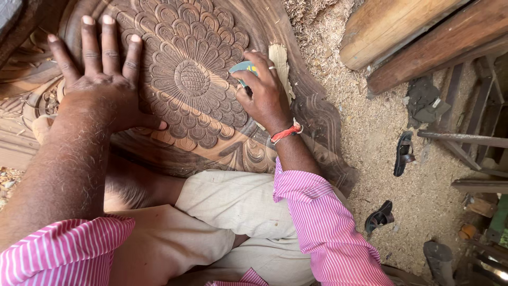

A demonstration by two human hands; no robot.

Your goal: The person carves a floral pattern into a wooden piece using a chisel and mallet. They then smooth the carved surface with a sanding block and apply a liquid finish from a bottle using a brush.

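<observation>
Along the bottom of the frame sit the person's knees in pale trousers and two pink striped sleeves. Above them, filling the upper left and centre, lies a dark carved panel with a large flower cut in relief at its middle.

At the upper left the left hand lies flat on the carving, fingers spread and released, holding nothing; it seems to steady the panel. Right of centre the right hand is clenched round a folded piece of sandpaper, teal on its back, pressed at the flower's right edge. A red thread circles that wrist. A pale wood chip lies just beside the fingers.

The step in hand looks like smoothing the petals on the flower's right side. A next move would call for light, short strokes that follow the grooves, with the flat hand keeping the panel from shifting.

Farther off, at the right of the frame, sawdust covers the floor, with sandals lying on it. Timber beams cross the upper right corner.
</observation>
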